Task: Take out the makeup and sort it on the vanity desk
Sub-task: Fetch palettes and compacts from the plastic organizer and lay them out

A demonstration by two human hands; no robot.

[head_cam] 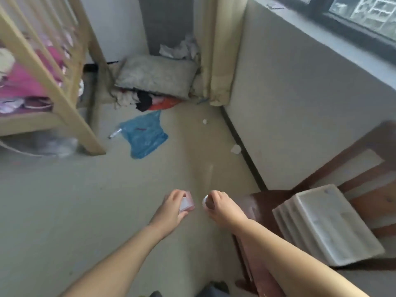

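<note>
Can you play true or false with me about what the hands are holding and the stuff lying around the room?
1. The left hand holds a small pinkish box. True.
2. The right hand is empty. False: its fingers are curled round a small white round thing; the picture is too blurred to tell what it is.
3. A blue plastic bag lies on the floor. True.
4. The white ribbed box sits on the floor. False: it rests on a dark wooden chair.
5. A grey pillow lies in the far corner. True.
6. The wooden crib stands on the person's right. False: it is on the left.
</note>
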